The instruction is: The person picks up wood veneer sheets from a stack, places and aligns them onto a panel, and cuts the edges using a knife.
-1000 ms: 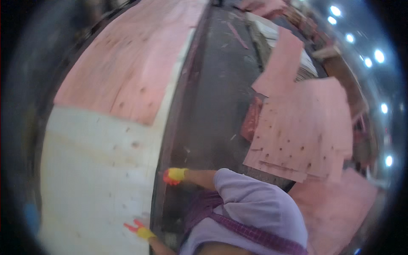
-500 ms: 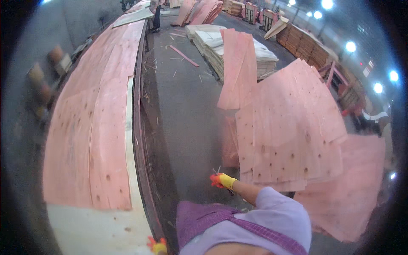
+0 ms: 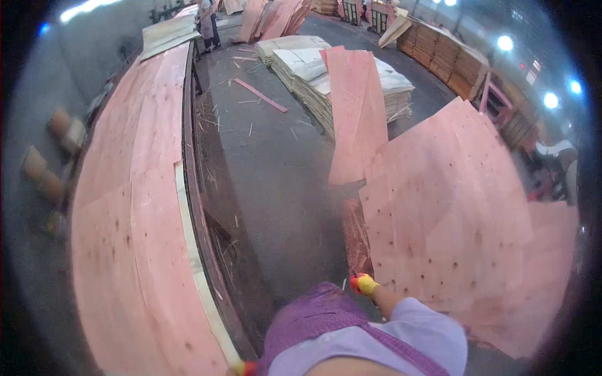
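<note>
My right hand (image 3: 364, 283), in a yellow and red glove, is closed on a small thin object I cannot make out, beside the large pile of pink veneer sheets (image 3: 445, 207). My left hand (image 3: 243, 368), similarly gloved, is mostly cut off at the lower edge beside the long raised work surface on the left; its fingers are unclear. On that surface lie pink sheets (image 3: 153, 250), with a cream strip (image 3: 188, 232) showing along their right edge.
A cream sheet stack (image 3: 301, 81) carries pink strips. A person (image 3: 207, 28) stands by the far end of the work surface. Brown stacks (image 3: 426, 50) line the right. Scraps (image 3: 260, 94) lie on the grey floor (image 3: 269, 169). Another person (image 3: 555, 156) is blurred at far right.
The view has tilted up toward the room's far end. My right hand has moved rightward toward the pink pile; my left hand has slipped lower, mostly out of view.
</note>
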{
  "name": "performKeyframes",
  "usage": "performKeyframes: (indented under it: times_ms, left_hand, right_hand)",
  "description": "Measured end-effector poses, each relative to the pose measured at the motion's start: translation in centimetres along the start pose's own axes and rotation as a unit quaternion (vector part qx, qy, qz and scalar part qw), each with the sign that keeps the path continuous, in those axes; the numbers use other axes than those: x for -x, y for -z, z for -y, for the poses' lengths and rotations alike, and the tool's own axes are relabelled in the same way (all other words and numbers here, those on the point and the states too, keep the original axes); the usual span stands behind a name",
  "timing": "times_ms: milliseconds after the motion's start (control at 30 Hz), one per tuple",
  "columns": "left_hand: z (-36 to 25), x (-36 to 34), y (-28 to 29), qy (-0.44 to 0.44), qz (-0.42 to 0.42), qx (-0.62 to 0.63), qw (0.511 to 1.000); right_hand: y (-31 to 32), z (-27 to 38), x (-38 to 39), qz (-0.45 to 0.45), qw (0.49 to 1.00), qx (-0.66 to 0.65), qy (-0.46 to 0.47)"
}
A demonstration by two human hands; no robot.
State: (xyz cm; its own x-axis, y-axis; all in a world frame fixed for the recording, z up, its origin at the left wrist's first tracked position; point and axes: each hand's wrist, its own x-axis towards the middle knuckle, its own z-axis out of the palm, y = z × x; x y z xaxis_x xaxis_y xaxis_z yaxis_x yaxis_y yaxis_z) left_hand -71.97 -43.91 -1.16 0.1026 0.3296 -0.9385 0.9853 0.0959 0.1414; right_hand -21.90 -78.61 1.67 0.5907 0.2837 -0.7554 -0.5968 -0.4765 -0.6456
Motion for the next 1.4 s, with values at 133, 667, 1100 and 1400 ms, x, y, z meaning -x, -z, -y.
performKeyframes:
  times_ms: [133,667,1100,1400]
  left_hand:
    - [-20.5,-7.3,11.3,0.017,0.203,0.128,0.971]
    - [-89.7,-3.7,6.7,-0.425,0.111,0.027,0.898]
    - [-136.4,-8.4,-5.4,-0.385,0.347,0.011,0.855]
    - [-166.1,-14.0,-14.5,-0.394,0.34,0.16,0.839]
  right_hand:
    - [3.5,1.3,-2.2,-0.015,0.993,-0.095,-0.072]
    - [17.5,25.6,-23.5,-0.057,0.952,0.261,0.152]
    - [20.0,35.2,-25.0,-0.294,0.893,-0.329,-0.093]
    - [9.1,38.2,-20.1,-0.377,0.702,-0.536,-0.279]
